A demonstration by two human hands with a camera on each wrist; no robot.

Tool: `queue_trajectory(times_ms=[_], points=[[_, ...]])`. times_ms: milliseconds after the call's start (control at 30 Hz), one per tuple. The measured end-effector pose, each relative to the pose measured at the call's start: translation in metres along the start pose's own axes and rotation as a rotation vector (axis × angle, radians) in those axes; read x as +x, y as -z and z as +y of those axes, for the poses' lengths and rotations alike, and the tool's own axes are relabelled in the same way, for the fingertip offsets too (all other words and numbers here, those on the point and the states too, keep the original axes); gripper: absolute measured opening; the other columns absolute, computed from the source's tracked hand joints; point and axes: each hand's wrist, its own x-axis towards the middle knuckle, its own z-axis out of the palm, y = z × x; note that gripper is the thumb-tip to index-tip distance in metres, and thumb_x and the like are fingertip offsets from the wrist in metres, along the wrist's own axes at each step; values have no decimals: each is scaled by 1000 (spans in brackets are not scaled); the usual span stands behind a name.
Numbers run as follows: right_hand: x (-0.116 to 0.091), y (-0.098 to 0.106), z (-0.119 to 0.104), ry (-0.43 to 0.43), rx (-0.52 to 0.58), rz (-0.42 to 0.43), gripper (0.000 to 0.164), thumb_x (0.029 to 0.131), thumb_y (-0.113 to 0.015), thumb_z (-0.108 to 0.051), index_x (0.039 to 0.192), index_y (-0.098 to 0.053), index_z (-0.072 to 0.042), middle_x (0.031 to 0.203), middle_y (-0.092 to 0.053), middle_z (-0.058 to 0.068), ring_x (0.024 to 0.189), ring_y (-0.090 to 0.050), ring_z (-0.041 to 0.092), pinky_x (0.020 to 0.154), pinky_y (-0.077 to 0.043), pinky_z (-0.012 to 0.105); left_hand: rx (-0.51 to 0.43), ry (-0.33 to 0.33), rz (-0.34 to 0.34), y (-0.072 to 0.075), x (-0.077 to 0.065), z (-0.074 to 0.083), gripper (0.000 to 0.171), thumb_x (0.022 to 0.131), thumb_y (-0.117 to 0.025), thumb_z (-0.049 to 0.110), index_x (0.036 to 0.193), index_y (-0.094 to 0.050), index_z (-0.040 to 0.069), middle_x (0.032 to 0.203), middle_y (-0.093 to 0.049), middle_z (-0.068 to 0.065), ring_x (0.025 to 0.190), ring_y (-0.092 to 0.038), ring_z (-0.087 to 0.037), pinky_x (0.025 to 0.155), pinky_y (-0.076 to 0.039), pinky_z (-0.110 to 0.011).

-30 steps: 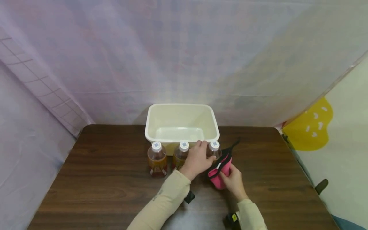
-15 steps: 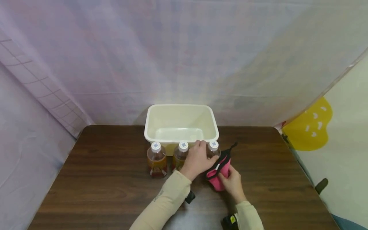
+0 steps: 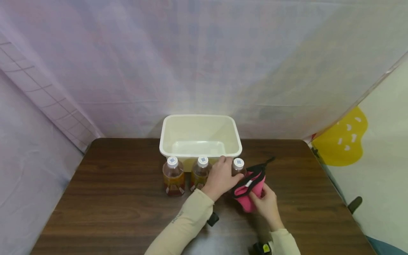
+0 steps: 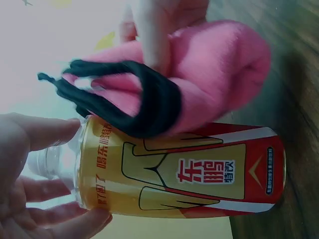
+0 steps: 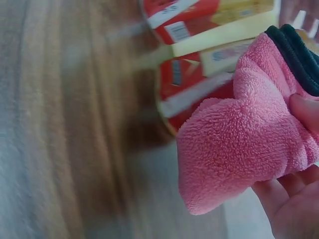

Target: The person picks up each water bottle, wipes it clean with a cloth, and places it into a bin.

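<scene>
A drink bottle [image 4: 199, 172] with a yellow and red label and a white cap stands at the right end of a row. My left hand [image 3: 221, 179] holds it around the shoulder, thumb on one side and fingers on the other. Close beside it, my right hand [image 3: 266, 203] pinches a pink fleecy cloth item [image 5: 239, 139] with black edging and a thin loop. Its edged mouth gapes like a pouch toward the bottle, overlapping the label's side in the left wrist view. The right thumb lies on the outside of the fabric near the edging.
Two more such bottles, one at the left [image 3: 173, 179] and one in the middle [image 3: 199, 177], stand upright along the front of a cream plastic bin [image 3: 162, 141]. All of it sits on a dark wooden table [image 3: 111, 198] backed by a pale curtain [image 3: 204, 63].
My right hand has moved the pink cloth item a little to the right, and its mouth looks wider. The left hand and its bottle have shifted slightly right too.
</scene>
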Motion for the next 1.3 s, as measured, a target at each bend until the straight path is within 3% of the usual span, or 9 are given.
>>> queue_trajectory(times_ms=[100, 233, 367, 633, 800, 933, 1300], points=[[0, 11, -17, -4, 15, 8, 21, 67, -69, 10, 86, -60, 7, 69, -63, 10, 62, -50, -5, 51, -43, 12, 1, -22, -33, 1, -1, -1, 58, 75, -71, 38, 120, -54, 6, 100, -55, -10, 89, -56, -23, 79, -48, -31], [0, 24, -27, 7, -11, 4, 20, 66, -68, 12, 83, -59, 8, 69, -61, 8, 62, -50, -6, 50, -43, 11, -15, -48, -67, 3, -2, -3, 50, 75, -71, 35, 113, -58, 5, 104, -55, -9, 96, -53, -22, 87, -44, -30], [1, 30, -23, 39, -13, -19, 21, 67, -69, 11, 85, -59, 7, 71, -62, 10, 66, -52, -6, 51, -45, 12, -42, -69, -89, 4, -2, -4, 41, 74, -72, 31, 105, -62, 6, 104, -57, -7, 96, -55, -21, 87, -44, -29], [8, 30, -31, 62, 5, -49, 22, 69, -69, 10, 89, -60, 5, 76, -63, 15, 68, -53, -5, 53, -48, 13, -145, -94, -117, 5, -3, -8, 39, 72, -73, 22, 104, -57, 7, 99, -59, -3, 89, -55, -15, 79, -46, -25], [16, 28, -35, 89, -15, -66, 23, 69, -71, 8, 89, -60, 4, 77, -64, 16, 68, -52, -4, 53, -47, 13, -160, -108, -127, 6, -3, -10, 40, 72, -72, 21, 107, -60, 6, 103, -60, -4, 95, -56, -16, 84, -45, -23], [21, 28, -40, 88, -38, -106, 24, 69, -70, 9, 90, -60, 6, 77, -64, 17, 68, -52, -3, 54, -47, 13, -183, -81, -145, 9, -3, -10, 40, 73, -72, 20, 109, -61, 6, 106, -59, -6, 97, -56, -17, 86, -45, -24], [24, 28, -39, 82, -69, -148, 23, 71, -70, 5, 92, -60, 3, 78, -65, 14, 65, -51, -1, 52, -47, 18, -161, -85, -163, 13, -4, -8, 38, 73, -70, 20, 108, -62, 9, 102, -61, -4, 93, -57, -17, 82, -47, -27]])
